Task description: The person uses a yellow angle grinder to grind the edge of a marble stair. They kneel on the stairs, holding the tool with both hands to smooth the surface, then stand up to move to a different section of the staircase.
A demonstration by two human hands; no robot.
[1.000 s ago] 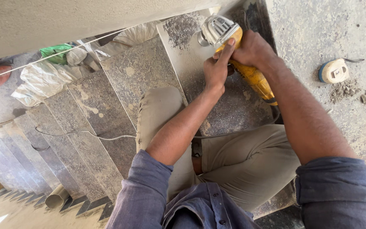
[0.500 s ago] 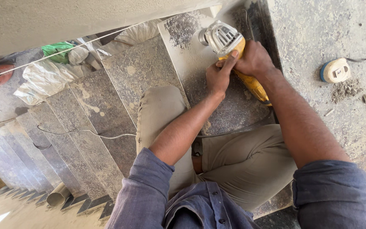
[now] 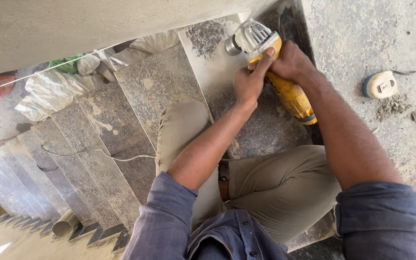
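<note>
Yellow-bodied angle grinder (image 3: 270, 67) with silver-grey head. Speckled grey-brown granite stair treads (image 3: 155, 91), dust-streaked. Round tape measure (image 3: 380, 84) cream with blue rim; trousers (image 3: 285, 192) khaki, shirt sleeves (image 3: 386, 216) slate blue.

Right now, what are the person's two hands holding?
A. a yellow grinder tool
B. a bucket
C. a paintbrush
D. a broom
A: both the left hand and the right hand are wrapped around the yellow grinder tool, whose grey metal head points at the stone step.
</note>
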